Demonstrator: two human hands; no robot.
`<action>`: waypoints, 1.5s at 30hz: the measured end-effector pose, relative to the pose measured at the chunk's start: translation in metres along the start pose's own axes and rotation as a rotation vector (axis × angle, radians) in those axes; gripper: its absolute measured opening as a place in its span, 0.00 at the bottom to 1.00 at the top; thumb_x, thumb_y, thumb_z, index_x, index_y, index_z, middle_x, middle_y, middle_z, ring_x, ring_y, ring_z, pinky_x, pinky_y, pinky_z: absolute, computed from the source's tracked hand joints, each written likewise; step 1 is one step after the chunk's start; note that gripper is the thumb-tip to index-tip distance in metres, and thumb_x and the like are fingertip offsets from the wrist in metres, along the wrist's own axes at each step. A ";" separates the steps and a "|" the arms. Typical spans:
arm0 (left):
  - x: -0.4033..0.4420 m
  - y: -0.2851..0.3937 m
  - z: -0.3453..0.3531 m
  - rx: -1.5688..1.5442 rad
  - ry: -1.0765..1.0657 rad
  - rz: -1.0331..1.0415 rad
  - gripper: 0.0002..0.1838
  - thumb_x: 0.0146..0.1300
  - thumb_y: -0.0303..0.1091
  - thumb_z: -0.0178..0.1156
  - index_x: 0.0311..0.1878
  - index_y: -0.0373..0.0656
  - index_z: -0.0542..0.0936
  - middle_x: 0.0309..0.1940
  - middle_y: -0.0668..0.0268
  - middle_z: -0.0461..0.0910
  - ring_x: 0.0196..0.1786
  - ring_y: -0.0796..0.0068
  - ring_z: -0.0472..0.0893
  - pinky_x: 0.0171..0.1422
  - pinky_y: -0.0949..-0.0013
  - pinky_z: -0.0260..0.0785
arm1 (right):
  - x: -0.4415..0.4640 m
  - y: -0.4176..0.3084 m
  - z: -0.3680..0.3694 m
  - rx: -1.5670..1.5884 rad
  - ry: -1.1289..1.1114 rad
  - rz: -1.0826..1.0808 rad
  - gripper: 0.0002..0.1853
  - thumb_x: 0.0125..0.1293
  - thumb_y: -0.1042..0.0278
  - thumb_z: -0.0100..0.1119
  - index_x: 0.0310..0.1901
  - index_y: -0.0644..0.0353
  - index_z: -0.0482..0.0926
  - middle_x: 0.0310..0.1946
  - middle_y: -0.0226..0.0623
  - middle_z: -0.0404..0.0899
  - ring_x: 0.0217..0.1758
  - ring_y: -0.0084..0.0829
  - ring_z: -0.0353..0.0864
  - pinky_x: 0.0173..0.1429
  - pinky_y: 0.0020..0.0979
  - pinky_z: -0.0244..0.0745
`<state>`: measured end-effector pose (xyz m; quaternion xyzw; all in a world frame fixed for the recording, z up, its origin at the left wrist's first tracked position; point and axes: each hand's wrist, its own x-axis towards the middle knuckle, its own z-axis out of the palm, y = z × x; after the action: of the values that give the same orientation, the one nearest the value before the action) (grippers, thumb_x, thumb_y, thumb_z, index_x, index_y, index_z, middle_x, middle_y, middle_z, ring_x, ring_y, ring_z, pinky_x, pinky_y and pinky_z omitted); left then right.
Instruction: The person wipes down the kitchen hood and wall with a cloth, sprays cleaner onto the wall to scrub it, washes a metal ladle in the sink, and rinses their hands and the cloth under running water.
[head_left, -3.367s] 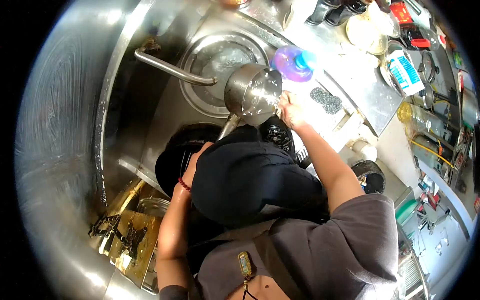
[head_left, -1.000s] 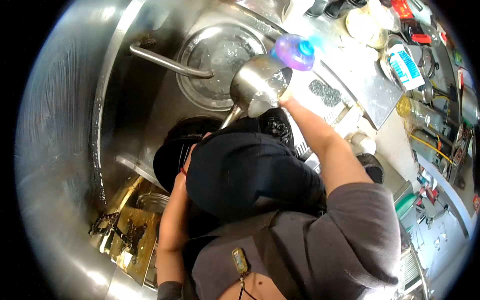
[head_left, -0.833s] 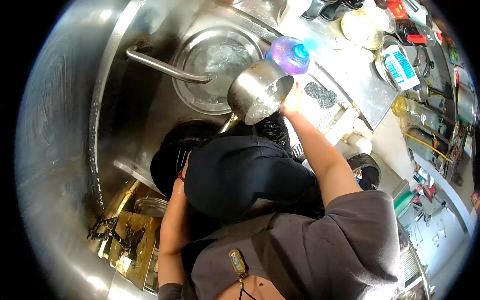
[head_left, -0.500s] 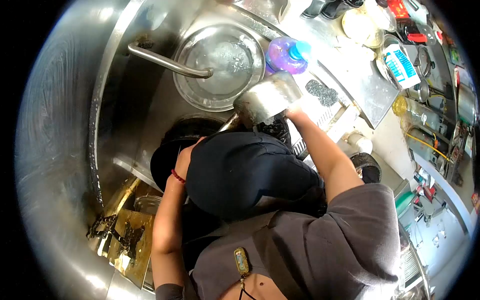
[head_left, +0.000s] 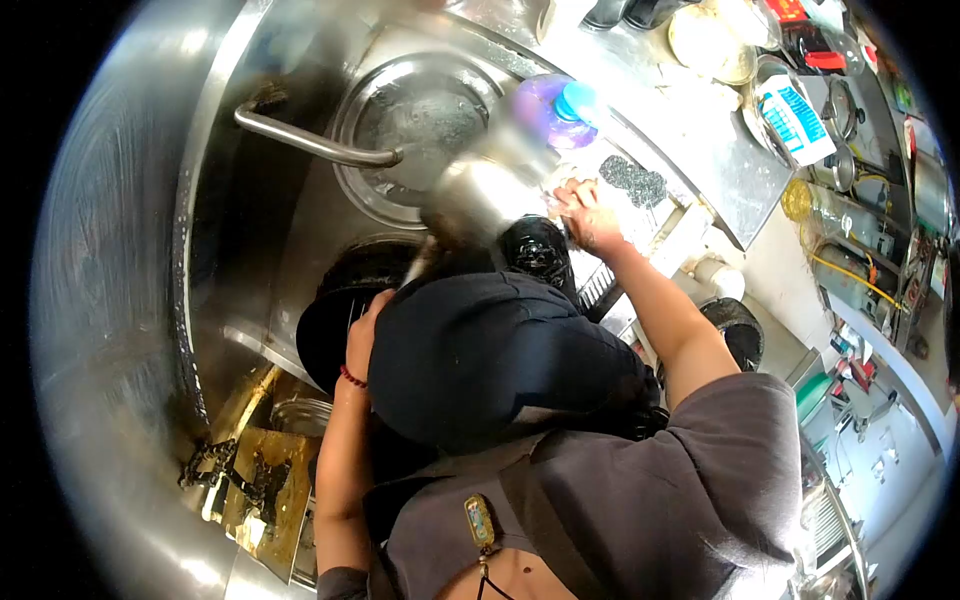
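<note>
My left hand [head_left: 362, 335], partly behind the dark cap [head_left: 490, 365], is closed around the handle of a large steel ladle [head_left: 485, 195]. The ladle's bowl is smeared by motion and hangs over the sink's right side. Just right of it is my right hand [head_left: 592, 218], its fingers curled; what they hold, if anything, is hidden. Below this hand sits a glossy black object [head_left: 537, 250] whose kind I cannot tell. A steel basin [head_left: 415, 130] with water lies beyond the ladle. Next to my left hand is a dark round pan [head_left: 318, 335].
A curved metal tap [head_left: 320, 148] reaches over the basin. A purple bottle with a blue cap [head_left: 550, 110] and a steel-wool scourer [head_left: 632, 183] lie along the sink's right ledge. A blue-and-white packet [head_left: 795, 120] is among dishes on the counter. A greasy board [head_left: 265, 490] stands lower left.
The ladle has moved a little left and now blurs. My right hand has come away from behind its bowl, so its fingers show. My left hand keeps its grip.
</note>
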<state>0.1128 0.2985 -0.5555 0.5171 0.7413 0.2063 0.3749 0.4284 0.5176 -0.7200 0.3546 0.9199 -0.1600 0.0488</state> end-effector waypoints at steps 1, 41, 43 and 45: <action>0.000 0.002 -0.002 0.024 0.014 -0.030 0.16 0.59 0.30 0.57 0.52 0.42 0.72 0.39 0.50 0.80 0.41 0.50 0.81 0.39 0.64 0.73 | 0.002 -0.003 0.011 0.139 0.114 -0.006 0.33 0.48 0.69 0.69 0.59 0.44 0.69 0.53 0.41 0.68 0.61 0.48 0.62 0.57 0.41 0.70; 0.020 -0.009 -0.033 -0.337 -0.187 0.057 0.19 0.47 0.23 0.62 0.43 0.36 0.68 0.29 0.44 0.76 0.41 0.39 0.75 0.42 0.53 0.68 | 0.047 -0.008 0.102 0.443 0.260 0.329 0.27 0.56 0.59 0.58 0.59 0.50 0.68 0.57 0.44 0.67 0.61 0.44 0.65 0.59 0.36 0.66; 0.021 -0.006 -0.028 -0.271 -0.228 0.001 0.20 0.47 0.21 0.60 0.44 0.37 0.66 0.30 0.42 0.76 0.41 0.38 0.74 0.42 0.50 0.67 | 0.062 0.008 0.108 1.479 0.322 0.530 0.20 0.62 0.60 0.53 0.54 0.56 0.70 0.52 0.39 0.72 0.58 0.35 0.68 0.57 0.33 0.66; 0.023 -0.005 -0.025 -0.258 -0.295 -0.047 0.19 0.47 0.19 0.57 0.42 0.38 0.64 0.30 0.41 0.75 0.41 0.36 0.73 0.40 0.48 0.65 | 0.065 -0.006 0.040 1.043 -0.077 0.679 0.15 0.64 0.58 0.53 0.48 0.56 0.74 0.48 0.37 0.73 0.54 0.32 0.71 0.56 0.32 0.67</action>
<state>0.0867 0.3197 -0.5509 0.4717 0.6576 0.2127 0.5475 0.3751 0.5423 -0.7692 0.5984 0.5544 -0.5763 -0.0496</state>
